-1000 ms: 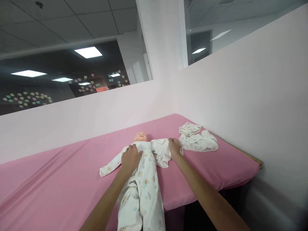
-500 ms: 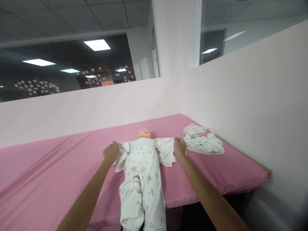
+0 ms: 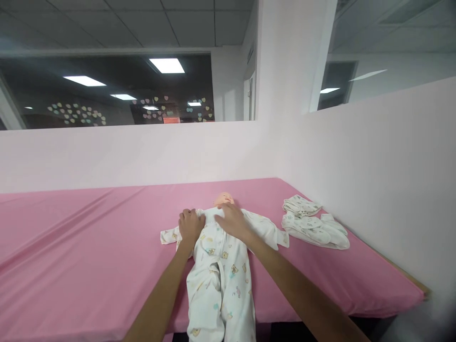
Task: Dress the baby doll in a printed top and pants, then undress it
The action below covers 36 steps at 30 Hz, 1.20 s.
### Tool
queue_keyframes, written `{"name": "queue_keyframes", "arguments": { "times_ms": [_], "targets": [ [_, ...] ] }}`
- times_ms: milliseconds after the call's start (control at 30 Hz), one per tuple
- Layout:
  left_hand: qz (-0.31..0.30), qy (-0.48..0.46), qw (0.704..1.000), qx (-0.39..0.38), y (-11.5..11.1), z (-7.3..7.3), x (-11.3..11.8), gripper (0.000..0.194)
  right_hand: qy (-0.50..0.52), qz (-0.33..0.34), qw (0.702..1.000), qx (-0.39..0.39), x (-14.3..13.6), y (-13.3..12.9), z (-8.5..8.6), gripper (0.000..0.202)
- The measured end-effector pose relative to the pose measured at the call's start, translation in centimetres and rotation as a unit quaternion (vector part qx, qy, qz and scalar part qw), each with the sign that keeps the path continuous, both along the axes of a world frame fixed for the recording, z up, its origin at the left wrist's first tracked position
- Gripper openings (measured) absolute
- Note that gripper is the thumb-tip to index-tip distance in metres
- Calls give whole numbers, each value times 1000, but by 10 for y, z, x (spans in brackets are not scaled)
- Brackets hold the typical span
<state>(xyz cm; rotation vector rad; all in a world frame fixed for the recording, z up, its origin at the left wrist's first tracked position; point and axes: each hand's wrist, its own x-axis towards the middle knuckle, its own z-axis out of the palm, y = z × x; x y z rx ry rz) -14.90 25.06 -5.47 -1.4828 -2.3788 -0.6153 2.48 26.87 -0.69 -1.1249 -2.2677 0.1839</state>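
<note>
A baby doll (image 3: 223, 197) lies on its back, dressed in white printed trousers (image 3: 233, 280) and a white top (image 3: 261, 227) whose patterned sleeves stretch out to both sides. My left hand (image 3: 191, 224) is at the doll's shoulder on the left, fingers curled on the top's fabric. Over the upper chest, just below the doll's face, my right hand (image 3: 231, 219) reaches in with thumb and fingers apart, and I see nothing held in it. The fabric under both palms is hidden.
The doll rests on a pink sheet (image 3: 89, 256) over a table. Folded printed cloths (image 3: 301, 205) and a white printed garment (image 3: 317, 231) lie at the right, near the wall (image 3: 384, 180). Another wall with a window stands behind.
Both hands have moved inward from the ends of the white cloth to the doll's shoulder and chest. Patterned sleeves now show on both sides. The view has shifted slightly.
</note>
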Motion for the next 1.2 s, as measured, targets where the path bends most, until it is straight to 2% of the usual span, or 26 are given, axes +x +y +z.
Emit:
{"name": "queue_keyframes", "arguments": {
  "times_ms": [100,167,267,400,467,600,667,900,1067,1200],
  "targets": [
    [3,7,1000,-7,-7,-7,-2,35,-121,60,991,-17,-48,10,7,41],
    [-5,8,1000,-19,-11,-9,-8,30,-191,68,979,-34,-74,18,7,42],
    [-10,0,1000,-29,-13,-9,-16,26,-263,43,962,-52,-103,28,-1,38],
    [-3,-27,999,-23,-15,-8,-22,28,-301,1,953,-43,-119,35,-12,39],
    [-1,-42,999,-14,-16,-7,-24,28,-311,-3,950,-34,-119,37,-13,44],
    [16,-75,997,8,-17,-8,-32,29,-314,9,949,-14,-105,43,-5,77],
    [31,-99,995,15,-17,-10,-39,31,-306,14,952,-4,-95,45,1,86],
    [65,-199,978,13,-19,-19,-78,32,-263,30,964,22,-65,46,19,45],
    [69,-237,969,-6,-24,-24,-95,31,-226,16,974,18,-50,48,24,42],
    [32,-243,969,-17,-17,-27,-90,46,-214,13,977,11,-45,49,22,43]
  ]
}}
